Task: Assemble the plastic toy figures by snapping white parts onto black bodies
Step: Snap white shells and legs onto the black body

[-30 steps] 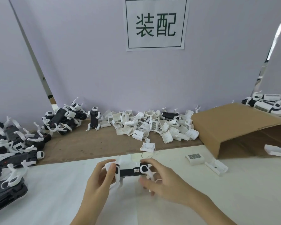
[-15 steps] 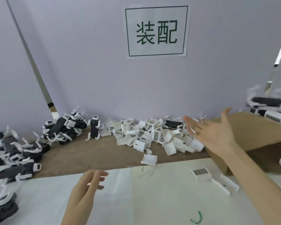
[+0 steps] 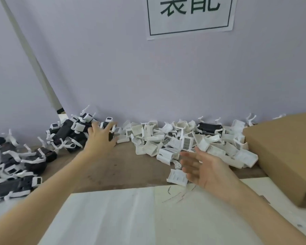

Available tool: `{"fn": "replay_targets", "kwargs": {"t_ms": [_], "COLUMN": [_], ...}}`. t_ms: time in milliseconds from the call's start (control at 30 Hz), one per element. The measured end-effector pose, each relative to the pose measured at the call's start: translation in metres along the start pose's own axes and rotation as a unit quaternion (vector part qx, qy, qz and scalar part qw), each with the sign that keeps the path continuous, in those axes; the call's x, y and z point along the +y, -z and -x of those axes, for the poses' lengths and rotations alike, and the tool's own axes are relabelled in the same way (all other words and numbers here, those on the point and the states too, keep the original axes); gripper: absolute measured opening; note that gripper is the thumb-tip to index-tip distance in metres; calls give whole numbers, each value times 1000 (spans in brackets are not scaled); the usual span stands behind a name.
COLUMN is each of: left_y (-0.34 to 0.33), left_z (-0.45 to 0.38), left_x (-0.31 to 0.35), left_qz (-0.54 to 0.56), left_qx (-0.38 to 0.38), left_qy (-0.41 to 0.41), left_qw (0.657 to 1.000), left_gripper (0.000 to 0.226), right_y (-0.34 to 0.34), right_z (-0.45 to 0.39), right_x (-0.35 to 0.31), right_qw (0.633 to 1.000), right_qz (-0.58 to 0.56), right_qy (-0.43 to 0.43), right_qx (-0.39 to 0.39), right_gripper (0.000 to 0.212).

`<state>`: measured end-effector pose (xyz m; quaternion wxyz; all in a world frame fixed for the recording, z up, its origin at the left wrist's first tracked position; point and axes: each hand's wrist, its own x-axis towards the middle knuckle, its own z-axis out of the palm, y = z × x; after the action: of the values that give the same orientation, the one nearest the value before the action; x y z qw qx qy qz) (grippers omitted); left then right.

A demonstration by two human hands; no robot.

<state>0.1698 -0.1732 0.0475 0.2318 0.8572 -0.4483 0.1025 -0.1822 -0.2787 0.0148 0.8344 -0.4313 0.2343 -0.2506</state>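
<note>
Left hand [image 3: 100, 138] stretched toward 11 o'clock, fingers spread and straight, holding nothing, fingertips at upright black toy figure [image 3: 108, 127] beside heap of black bodies [image 3: 67, 133]; contact unclear through blur. Right hand [image 3: 204, 167] at 1 o'clock, fingers loose and extended, holding nothing, hovering over near edge of pile of white parts [image 3: 189, 140]. One white part [image 3: 177, 176] lies just below its fingers. More figures [image 3: 12, 167] at 9 o'clock. Cardboard box [image 3: 283, 152] at 3 o'clock. White paper sheet [image 3: 131, 216] covers near counter [image 3: 117, 167]. Sign [image 3: 190, 15] on wall, 12 o'clock.
</note>
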Motion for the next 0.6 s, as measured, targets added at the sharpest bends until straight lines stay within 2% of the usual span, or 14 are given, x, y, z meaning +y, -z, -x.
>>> {"fn": "replay_targets", "kwargs": {"t_ms": [67, 133, 233, 267, 467, 600], "left_y": [-2, -3, -9, -12, -13, 9], "left_z": [-39, -73, -94, -92, -29, 31], "left_x": [-2, -5, -16, -18, -22, -7], "left_qz": [-65, -113, -111, -103, -51, 118], "left_qx": [-4, -38, -107, -109, 41, 91], "left_qy": [-6, 5, 17, 12, -23, -33], "left_qw": [998, 993, 988, 989, 998, 988], "left_gripper": [62, 65, 61, 56, 26, 26], "right_y": [3, 8, 13, 14, 13, 1], "right_z": [-4, -6, -8, -9, -2, 14], "right_x": [-1, -5, -11, -13, -10, -4], "right_qw": [999, 998, 997, 997, 998, 999], "right_qz": [-18, -30, -54, -59, -45, -27], "right_qy": [-2, -3, -3, -3, -18, -28], "right_qx": [-28, -51, -60, -57, -44, -32], "right_gripper": [47, 46, 43, 41, 35, 32]}}
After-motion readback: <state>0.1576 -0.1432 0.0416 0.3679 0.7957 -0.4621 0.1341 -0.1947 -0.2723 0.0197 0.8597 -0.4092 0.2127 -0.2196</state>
